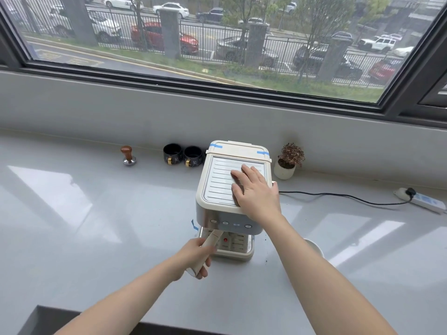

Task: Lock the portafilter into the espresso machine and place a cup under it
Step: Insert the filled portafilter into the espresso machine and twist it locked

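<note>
Gripping the cream portafilter handle at its near end, the left hand is wrapped tight around it; the handle looks rigid and light, angled toward seven o'clock beneath the espresso machine. The right hand lies flat, fingers spread, on top. Two black cups wait at ten o'clock.

A tamper, potted plant and power strip sit apart.
</note>
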